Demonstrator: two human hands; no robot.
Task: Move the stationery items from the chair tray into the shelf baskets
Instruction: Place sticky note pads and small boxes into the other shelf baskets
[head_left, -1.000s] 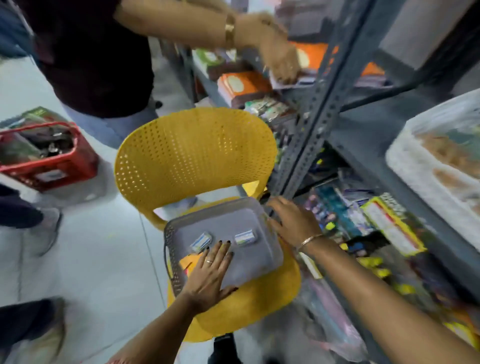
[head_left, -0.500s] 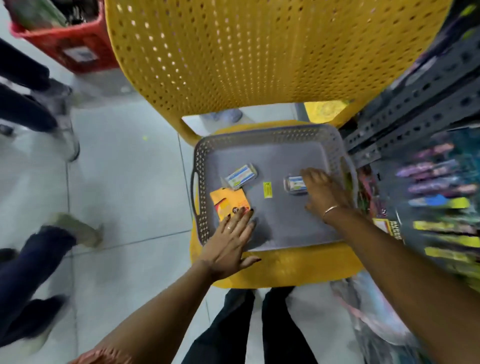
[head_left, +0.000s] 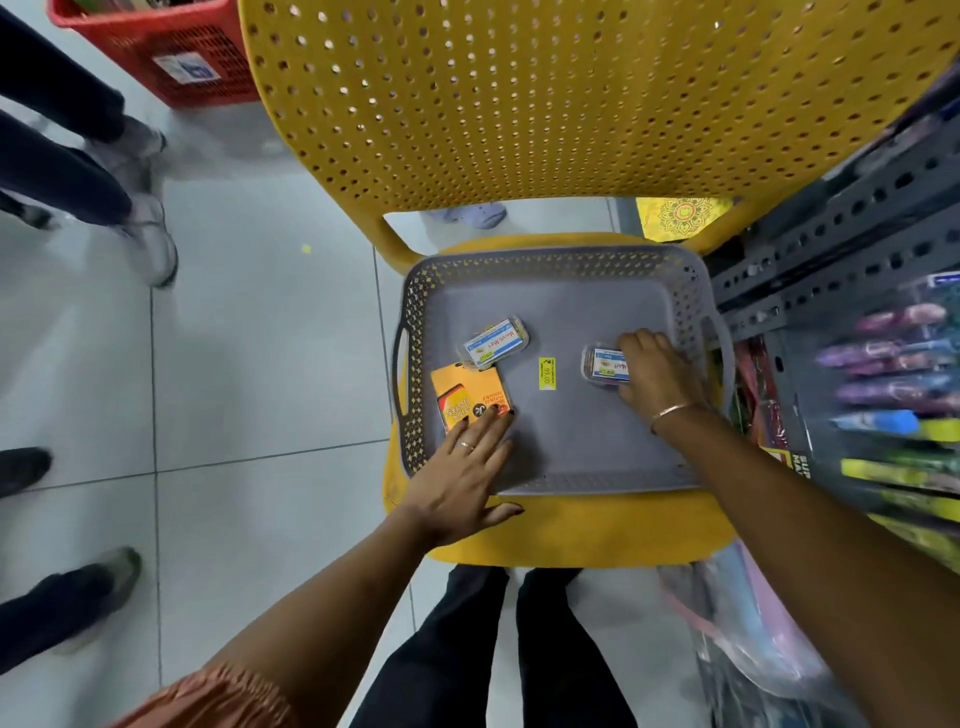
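A grey perforated tray (head_left: 561, 270) sits on the seat of a yellow chair (head_left: 519, 104). An orange sticky-note pack (head_left: 467, 397) lies at the tray's left side, and my left hand (head_left: 467, 473) lies flat with its fingertips on the pack's near edge. A small clear box with a blue-and-white label (head_left: 493, 343) lies just beyond the pack. A second such box (head_left: 602, 364) lies right of centre, and my right hand (head_left: 657, 371) covers its right end, fingers curled onto it. A yellow price sticker (head_left: 547, 373) is on the tray floor.
A grey metal shelf frame (head_left: 831, 249) stands right of the chair, with blurred pens and packets (head_left: 893, 395) below it. A red basket (head_left: 171, 52) sits on the floor at the top left. Other people's legs and shoes (head_left: 145, 234) stand along the left. My own legs (head_left: 493, 649) are below the chair.
The view has swung from the shelf down over the tray. My right hand came from the tray's right rim onto the right box. My left hand stays at the orange pack.
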